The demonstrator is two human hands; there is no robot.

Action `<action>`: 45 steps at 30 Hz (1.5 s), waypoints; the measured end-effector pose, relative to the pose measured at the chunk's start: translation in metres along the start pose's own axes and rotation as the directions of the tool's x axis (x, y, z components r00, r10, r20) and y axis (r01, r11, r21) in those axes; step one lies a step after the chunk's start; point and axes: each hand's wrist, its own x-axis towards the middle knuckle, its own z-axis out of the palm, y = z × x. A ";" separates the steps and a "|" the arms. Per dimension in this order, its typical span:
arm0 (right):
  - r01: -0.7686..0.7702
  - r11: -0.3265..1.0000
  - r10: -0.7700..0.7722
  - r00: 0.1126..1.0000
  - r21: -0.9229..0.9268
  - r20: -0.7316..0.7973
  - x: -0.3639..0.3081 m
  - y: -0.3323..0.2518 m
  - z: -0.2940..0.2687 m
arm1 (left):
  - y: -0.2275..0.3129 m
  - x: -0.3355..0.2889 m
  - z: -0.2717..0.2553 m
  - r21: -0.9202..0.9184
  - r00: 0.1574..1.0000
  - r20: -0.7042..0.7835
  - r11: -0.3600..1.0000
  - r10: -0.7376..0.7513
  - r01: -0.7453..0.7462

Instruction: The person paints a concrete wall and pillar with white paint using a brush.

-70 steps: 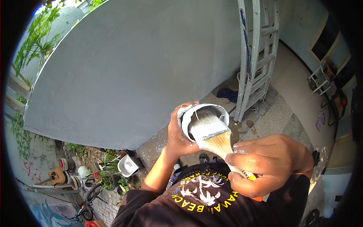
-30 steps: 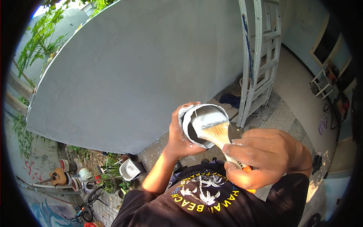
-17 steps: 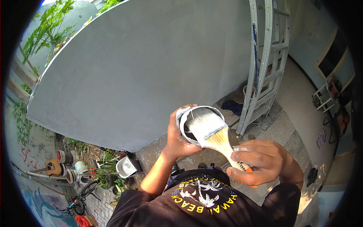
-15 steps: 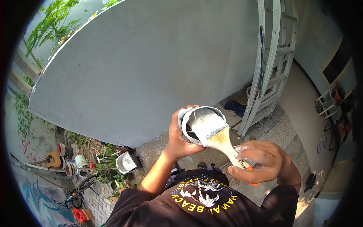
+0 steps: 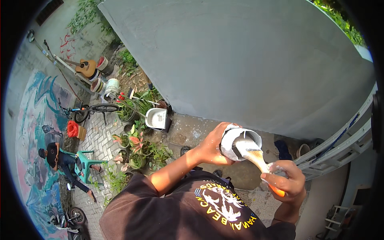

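Observation:
My left hand (image 5: 216, 145) is wrapped around the side of a white, paint-smeared paint can (image 5: 230, 145), held up in front of my chest with its mouth tilted toward the right. A wide paintbrush (image 5: 257, 159) with a wooden handle and orange end is in my right hand (image 5: 286, 180), fingers closed round the handle. The bristles reach inside the can's mouth, so their tips are hidden. White paint spots both hands. Beyond the can rises a large grey wall (image 5: 240, 60).
An aluminium ladder (image 5: 340, 146) leans at the right. Left are a white dustpan-like container (image 5: 156, 118), potted plants (image 5: 138, 160), a bicycle (image 5: 94, 109), several buckets (image 5: 113, 85) and a guitar (image 5: 87, 67). A person (image 5: 64, 160) sits on a green plastic chair (image 5: 85, 164) farther left.
My view has swung left, bringing the seated person into sight and shifting the ladder to the right edge. The brush has gone deeper into the can; both hands keep their holds.

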 end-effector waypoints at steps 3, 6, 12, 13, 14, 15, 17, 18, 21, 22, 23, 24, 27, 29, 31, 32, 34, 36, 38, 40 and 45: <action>-0.001 1.000 0.001 0.989 -0.002 0.147 0.040 0.005 0.019 | -0.011 -0.013 -0.031 -0.022 1.000 0.028 1.000 0.009 -0.009; 0.075 0.997 -0.078 0.982 0.025 0.171 0.084 0.005 0.041 | -0.026 -0.022 -0.067 -0.032 0.995 0.056 0.996 0.083 -0.081; 0.210 0.977 -0.205 0.971 -0.031 0.126 0.169 -0.015 0.096 | -0.041 -0.026 -0.145 -0.101 0.990 -0.096 0.988 0.104 -0.114; 0.232 0.971 -0.225 0.968 -0.053 0.113 0.181 -0.015 0.106 | -0.047 -0.024 -0.158 -0.106 0.987 -0.134 0.989 0.091 -0.106; 0.227 0.972 -0.218 0.969 -0.067 0.117 0.192 -0.015 0.115 | -0.053 -0.025 -0.168 -0.128 0.986 -0.157 0.989 0.050 -0.070; 0.244 0.966 -0.234 0.966 -0.089 0.112 0.202 -0.014 0.123 | -0.059 -0.022 -0.179 -0.139 0.986 -0.154 0.987 0.057 -0.079; 0.251 0.961 -0.240 0.965 -0.113 0.106 0.220 -0.019 0.137 | -0.066 -0.021 -0.203 -0.066 0.987 -0.156 0.996 0.047 -0.058; 0.209 0.970 -0.196 0.975 -0.125 0.108 0.230 -0.024 0.141 | -0.069 -0.019 -0.213 -0.100 0.987 -0.161 0.995 -0.006 -0.011; 0.056 0.986 -0.052 0.998 -0.160 0.028 0.249 -0.027 0.159 | -0.080 -0.018 -0.241 -0.119 0.980 -0.198 0.993 -0.021 -0.002; 0.030 0.988 -0.034 0.999 -0.149 -0.029 0.255 -0.025 0.163 | -0.082 -0.018 -0.251 -0.066 0.989 -0.145 0.997 -0.041 0.031; 0.006 0.991 -0.018 0.996 -0.136 -0.086 0.262 -0.022 0.165 | -0.085 -0.016 -0.260 -0.073 0.989 -0.143 0.997 -0.038 0.028; 0.014 0.989 -0.030 0.994 -0.149 -0.107 0.269 -0.017 0.163 | -0.088 -0.015 -0.268 -0.062 0.986 -0.148 0.996 -0.071 0.063; -0.084 0.993 0.110 0.929 0.087 -0.353 0.273 -0.001 0.177 | -0.096 -0.008 -0.286 -0.090 0.982 -0.164 0.992 -0.098 0.084; -0.125 0.976 0.188 0.892 0.177 -0.411 0.263 0.021 0.187 | -0.105 -0.006 -0.294 -0.161 0.969 -0.205 0.981 -0.138 0.106; -0.221 0.815 0.504 0.726 0.535 -0.467 0.263 0.028 0.209 | -0.109 -0.005 -0.306 -0.166 0.967 -0.199 0.978 -0.161 0.129; -0.201 0.722 0.593 0.673 0.662 -0.442 0.262 0.037 0.218 | -0.115 -0.007 -0.310 -0.113 0.958 -0.241 0.985 -0.153 0.129; -0.164 0.556 0.737 0.551 0.815 -0.392 0.256 0.055 0.233 | -0.120 -0.010 -0.320 -0.042 0.943 -0.289 0.986 -0.165 0.160; -0.016 0.345 0.849 0.431 0.938 -0.305 0.240 0.083 0.254 | -0.137 -0.019 -0.327 -0.080 0.914 -0.364 0.984 -0.178 0.160; 0.076 0.114 0.905 0.403 0.991 -0.135 0.218 0.107 0.276 | -0.151 -0.026 -0.337 -0.168 0.871 -0.436 0.971 -0.227 0.169; 0.025 -0.035 0.887 0.462 0.999 0.020 0.187 0.124 0.294 | -0.152 -0.029 -0.347 -0.048 0.841 -0.508 0.981 -0.185 0.187; -0.338 -0.287 0.774 0.470 0.896 0.425 0.151 0.165 0.350 | -0.170 -0.060 -0.364 -0.080 0.693 -0.667 0.951 -0.273 0.297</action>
